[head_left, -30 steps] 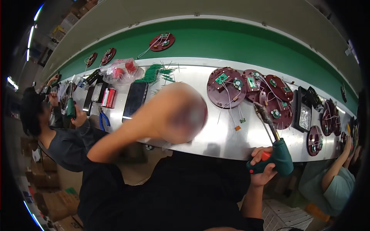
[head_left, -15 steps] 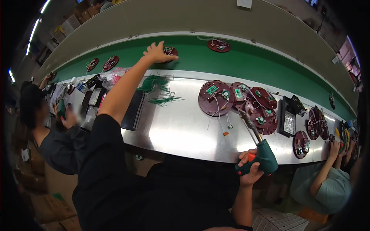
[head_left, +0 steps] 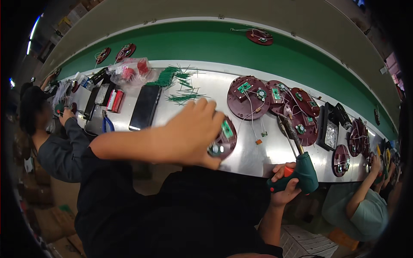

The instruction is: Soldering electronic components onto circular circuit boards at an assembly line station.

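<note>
Near the bench's front edge, my left hand (head_left: 195, 133) grips a round maroon disc (head_left: 231, 148) by its left side, thumb below and fingers on top. A small green circuit board and a round silver part show on this disc; the hand covers the rest. My right hand (head_left: 285, 191) is wrapped round the handle of a dark green soldering gun (head_left: 306, 172) with a red trigger. Its metal tip points up and left, over a group of maroon discs. The largest, a disc (head_left: 241, 107) with white wires, lies left of that tip.
Green wire pieces (head_left: 187, 96) lie beyond my left hand, beside a black phone (head_left: 145, 105). Blue-handled pliers (head_left: 107, 123) and a plastic bag (head_left: 129, 71) are farther left. More discs rest on the green belt (head_left: 185, 47). A black tray (head_left: 328, 127) stands right. Co-workers sit either side.
My left hand has come back from the green belt toward me, bringing a maroon disc off it. My right hand still holds the soldering gun. The view has shifted slightly.
</note>
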A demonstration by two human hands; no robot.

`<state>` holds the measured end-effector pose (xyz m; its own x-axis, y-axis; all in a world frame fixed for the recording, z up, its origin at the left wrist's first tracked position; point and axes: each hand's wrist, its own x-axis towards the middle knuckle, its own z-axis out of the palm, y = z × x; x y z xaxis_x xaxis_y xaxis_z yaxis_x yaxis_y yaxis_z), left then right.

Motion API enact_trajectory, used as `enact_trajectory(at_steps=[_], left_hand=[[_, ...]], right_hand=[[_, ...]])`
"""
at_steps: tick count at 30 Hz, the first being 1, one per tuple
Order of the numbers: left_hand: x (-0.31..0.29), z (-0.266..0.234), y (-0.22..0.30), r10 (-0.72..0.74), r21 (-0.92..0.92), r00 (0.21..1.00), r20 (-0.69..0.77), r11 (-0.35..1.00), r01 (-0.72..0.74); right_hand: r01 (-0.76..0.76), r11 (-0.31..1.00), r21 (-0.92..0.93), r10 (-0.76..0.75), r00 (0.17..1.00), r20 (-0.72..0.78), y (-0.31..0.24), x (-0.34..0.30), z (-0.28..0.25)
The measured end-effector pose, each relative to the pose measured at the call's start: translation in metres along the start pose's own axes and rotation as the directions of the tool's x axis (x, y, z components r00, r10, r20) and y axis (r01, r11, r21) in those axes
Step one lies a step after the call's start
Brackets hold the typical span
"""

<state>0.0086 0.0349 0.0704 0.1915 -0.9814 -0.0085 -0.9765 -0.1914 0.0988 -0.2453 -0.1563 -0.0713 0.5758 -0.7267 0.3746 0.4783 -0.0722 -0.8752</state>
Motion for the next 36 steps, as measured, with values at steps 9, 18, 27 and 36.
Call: enact_trajectory(at_steps=[9, 18, 27, 36], left_hand=[[-0.003, 0.036, -0.020, -0.033, 0.044, 0.984, -0.175, 0.998, 0.042], [0.079, 0.062, -0.180, -0.467, 0.177, 0.859, -0.208, 0.846, 0.503], [0.082, 0.075, -0.191, -0.398, 0.199, 0.901, -0.173, 0.882, 0.428], [0.074, 0.059, -0.172, -0.071, 0.136, 0.913, -0.402, 0.981, 0.137]], right_hand=[[-0.025, 0.998, -0.049, 0.026, 1.000, 0.014, -0.003, -0.002, -0.001], [-0.037, 0.997, -0.071, 0.034, 0.998, -0.051, -0.007, -0.005, 0.004], [-0.071, 0.994, -0.079, 0.069, 0.997, -0.023, -0.008, -0.002, 0.007], [-0.046, 0.994, -0.102, 0.046, 0.999, 0.000, -0.009, -0.003, 0.002]])
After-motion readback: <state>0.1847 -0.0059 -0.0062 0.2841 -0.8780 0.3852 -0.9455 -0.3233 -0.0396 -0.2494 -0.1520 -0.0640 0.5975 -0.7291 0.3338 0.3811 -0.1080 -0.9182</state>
